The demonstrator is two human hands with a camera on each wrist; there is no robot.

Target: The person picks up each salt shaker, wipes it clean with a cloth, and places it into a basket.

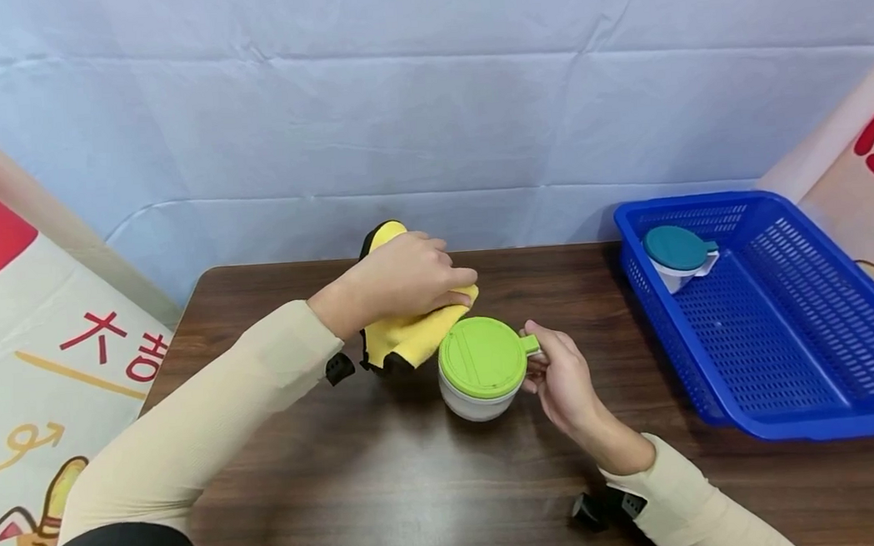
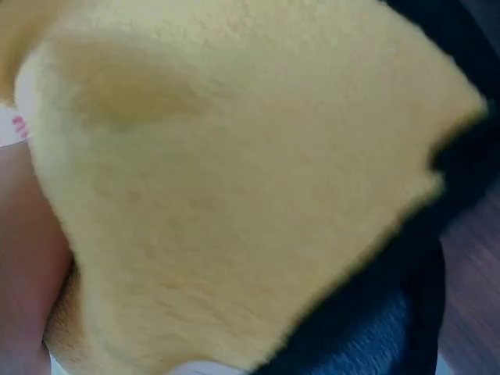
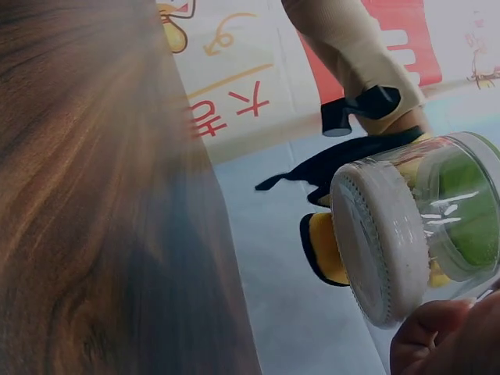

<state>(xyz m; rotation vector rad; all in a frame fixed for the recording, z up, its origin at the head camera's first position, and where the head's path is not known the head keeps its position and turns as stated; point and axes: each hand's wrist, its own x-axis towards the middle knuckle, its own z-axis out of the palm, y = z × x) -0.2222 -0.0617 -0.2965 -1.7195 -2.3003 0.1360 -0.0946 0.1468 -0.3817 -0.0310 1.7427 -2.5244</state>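
Observation:
My left hand holds a yellow cloth with black edging, and the cloth touches or nearly touches the left side of a seasoning jar. That jar has a light green lid, a clear body and a whitish bottom part. By its side handle my right hand grips it, fingers curled round. From the right wrist the jar's underside shows, above the table surface. Yellow cloth fills most of the left wrist view and hides the left fingers there.
A blue plastic basket stands on the right of the brown wooden table. Inside its far left corner sits another jar with a teal lid. Behind the table hangs a pale sheet; a printed banner is at left.

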